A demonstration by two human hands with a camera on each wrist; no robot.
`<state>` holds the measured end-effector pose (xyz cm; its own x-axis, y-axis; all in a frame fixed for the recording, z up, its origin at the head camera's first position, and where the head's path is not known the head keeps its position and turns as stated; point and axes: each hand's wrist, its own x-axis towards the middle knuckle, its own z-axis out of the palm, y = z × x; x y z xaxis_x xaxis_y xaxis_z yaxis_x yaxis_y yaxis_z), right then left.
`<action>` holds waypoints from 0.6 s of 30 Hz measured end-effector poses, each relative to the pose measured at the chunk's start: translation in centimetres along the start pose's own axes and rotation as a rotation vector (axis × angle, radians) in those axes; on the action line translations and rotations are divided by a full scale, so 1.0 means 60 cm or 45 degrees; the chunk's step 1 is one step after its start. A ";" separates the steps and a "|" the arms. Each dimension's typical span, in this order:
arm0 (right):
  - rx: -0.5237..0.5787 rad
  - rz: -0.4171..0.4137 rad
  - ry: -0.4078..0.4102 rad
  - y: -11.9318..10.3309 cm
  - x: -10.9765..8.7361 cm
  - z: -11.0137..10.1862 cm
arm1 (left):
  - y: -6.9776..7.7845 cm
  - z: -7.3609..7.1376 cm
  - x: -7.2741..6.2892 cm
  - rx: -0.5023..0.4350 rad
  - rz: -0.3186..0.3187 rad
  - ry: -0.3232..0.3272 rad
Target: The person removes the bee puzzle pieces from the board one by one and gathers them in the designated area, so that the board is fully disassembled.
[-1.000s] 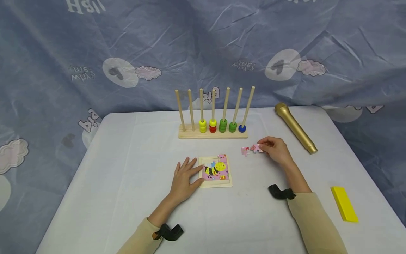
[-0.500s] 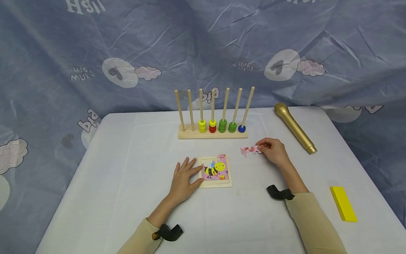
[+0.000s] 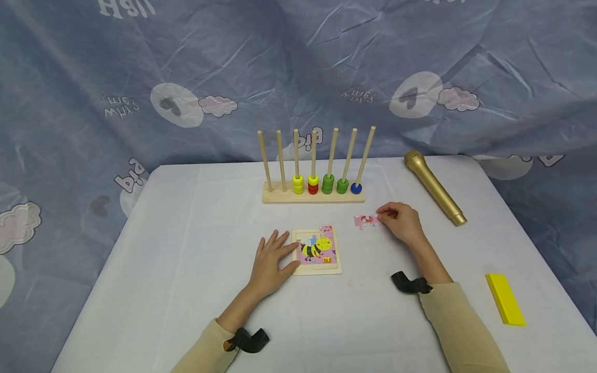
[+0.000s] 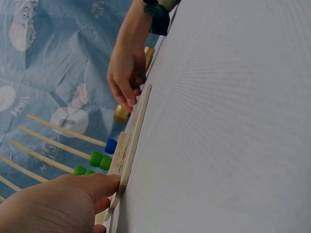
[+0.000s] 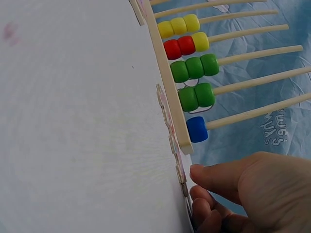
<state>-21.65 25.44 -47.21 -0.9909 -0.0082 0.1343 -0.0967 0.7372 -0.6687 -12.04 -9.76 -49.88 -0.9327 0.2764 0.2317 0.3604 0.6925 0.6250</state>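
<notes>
My left hand [image 3: 271, 265] lies with fingers spread, its thumb and forefinger touching the left edge of a square wooden bee puzzle [image 3: 317, 250]. In the left wrist view, the thumb presses on the puzzle frame [image 4: 132, 145]. Right of the puzzle, my right hand [image 3: 402, 221] pinches the right end of pink jigsaw pieces [image 3: 366, 220] lying on the table. Its curled fingertips partly hide that end. The right wrist view shows the pieces [image 5: 171, 136] edge-on in a row beside my thumb and bent fingers.
A wooden bead rack [image 3: 313, 196] with upright pegs and coloured beads stands behind the pieces. A gold microphone [image 3: 435, 187] lies at the back right. Nearer, on the right, lies a yellow block [image 3: 506, 299]. A blue patterned cloth [image 3: 280, 67] hangs behind the table.
My right hand has shifted slightly left, bringing its pink jigsaw piece from apart to up against the other. My left hand and the bee puzzle have stayed put.
</notes>
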 end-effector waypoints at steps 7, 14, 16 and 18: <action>0.075 0.032 0.117 -0.001 0.001 0.001 | -0.001 0.001 0.000 -0.002 -0.004 -0.003; 0.240 0.111 0.166 -0.029 -0.002 -0.006 | -0.003 0.002 0.000 -0.005 -0.003 0.002; 0.295 0.112 0.155 -0.045 -0.004 -0.005 | -0.002 0.002 0.000 -0.009 -0.002 0.003; 0.347 0.092 0.121 -0.062 -0.008 -0.001 | -0.002 0.003 0.000 -0.012 0.000 0.002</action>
<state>-20.78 22.76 -44.74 -0.9842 0.1105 0.1387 -0.0607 0.5248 -0.8490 -12.10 -9.73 -50.08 -0.9328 0.2751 0.2328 0.3601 0.6860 0.6322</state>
